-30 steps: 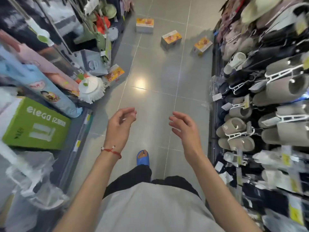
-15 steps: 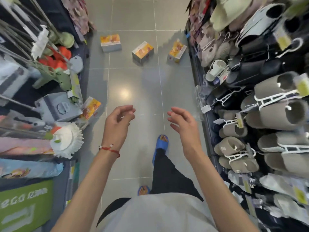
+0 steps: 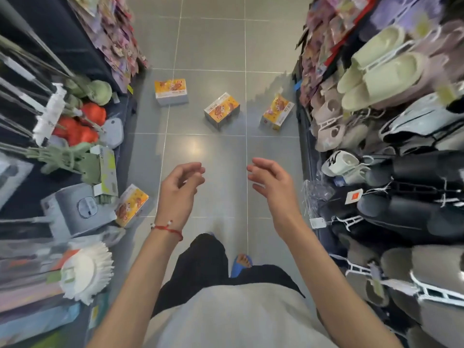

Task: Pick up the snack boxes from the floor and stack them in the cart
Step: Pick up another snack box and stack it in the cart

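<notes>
The four snack boxes share a yellow-orange printed face with a cartoon figure and a band of characters too blurred to read. On the shoe rack to the right, a white slipper (image 3: 341,162) bears a black mark that looks like an M, and an orange tag (image 3: 354,197) hangs nearby with no legible text. The left hand (image 3: 179,194), a red string bracelet (image 3: 167,228) on its wrist, is held out over the grey floor tiles (image 3: 218,46) with fingers loosely curled and the thumb near the fingertips, holding nothing. The right hand (image 3: 272,187) is raised beside it, apart from it, fingers relaxed and slightly bent, also empty. The nearest snack box (image 3: 131,205) leans tilted at the foot of the left shelf, just left of the left hand and below it on the floor. The other three lie well ahead of both hands across the aisle: the far-left box (image 3: 171,92), the middle box (image 3: 222,110) and the right box (image 3: 277,113), which sits close to the shoe rack.
</notes>
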`<state>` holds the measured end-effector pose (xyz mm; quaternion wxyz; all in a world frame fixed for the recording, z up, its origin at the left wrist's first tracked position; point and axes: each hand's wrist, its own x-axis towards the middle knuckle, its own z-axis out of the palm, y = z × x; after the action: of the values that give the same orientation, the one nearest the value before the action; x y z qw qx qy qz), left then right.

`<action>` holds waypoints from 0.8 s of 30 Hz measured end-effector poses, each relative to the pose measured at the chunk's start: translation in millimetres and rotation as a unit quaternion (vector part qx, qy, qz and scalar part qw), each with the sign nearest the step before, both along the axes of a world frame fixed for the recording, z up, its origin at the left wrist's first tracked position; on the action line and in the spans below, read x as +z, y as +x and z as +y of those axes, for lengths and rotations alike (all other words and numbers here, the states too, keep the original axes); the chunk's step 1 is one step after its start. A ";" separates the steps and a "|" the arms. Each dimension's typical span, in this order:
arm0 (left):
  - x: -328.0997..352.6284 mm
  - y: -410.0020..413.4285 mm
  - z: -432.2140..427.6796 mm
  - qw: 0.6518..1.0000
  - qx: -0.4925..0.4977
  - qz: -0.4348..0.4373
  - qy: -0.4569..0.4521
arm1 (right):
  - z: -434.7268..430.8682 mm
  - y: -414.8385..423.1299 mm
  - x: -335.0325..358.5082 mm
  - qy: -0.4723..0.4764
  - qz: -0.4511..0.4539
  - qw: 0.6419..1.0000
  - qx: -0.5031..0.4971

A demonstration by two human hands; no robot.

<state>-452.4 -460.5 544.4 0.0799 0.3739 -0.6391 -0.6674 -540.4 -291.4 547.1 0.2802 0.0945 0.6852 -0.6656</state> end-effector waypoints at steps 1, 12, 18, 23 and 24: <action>-2.4 -17.7 -11.8 1.000 0.002 -0.005 0.001 | -10.9 -18.1 -1.0 0.003 -0.005 1.000 -0.001; -28.6 -223.2 -158.7 0.998 -0.032 -0.041 0.029 | -151.4 -206.5 -22.9 0.056 -0.054 0.997 0.004; -28.2 -326.7 -215.7 0.997 -0.030 -0.065 0.038 | -209.2 -303.9 -33.5 0.059 -0.075 0.995 0.009; -47.1 -414.2 -251.6 0.995 -0.016 -0.097 0.037 | -239.8 -398.9 -54.5 0.071 -0.091 0.993 0.027; -52.1 -432.2 -257.5 0.994 -0.008 -0.102 0.037 | -245.7 -419.8 -58.9 0.074 -0.095 0.992 0.031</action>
<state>-884.6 -718.0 492.3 -0.0052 0.4373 -0.6218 -0.6498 -960.2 -537.1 488.3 0.3565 0.1564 0.7057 -0.5919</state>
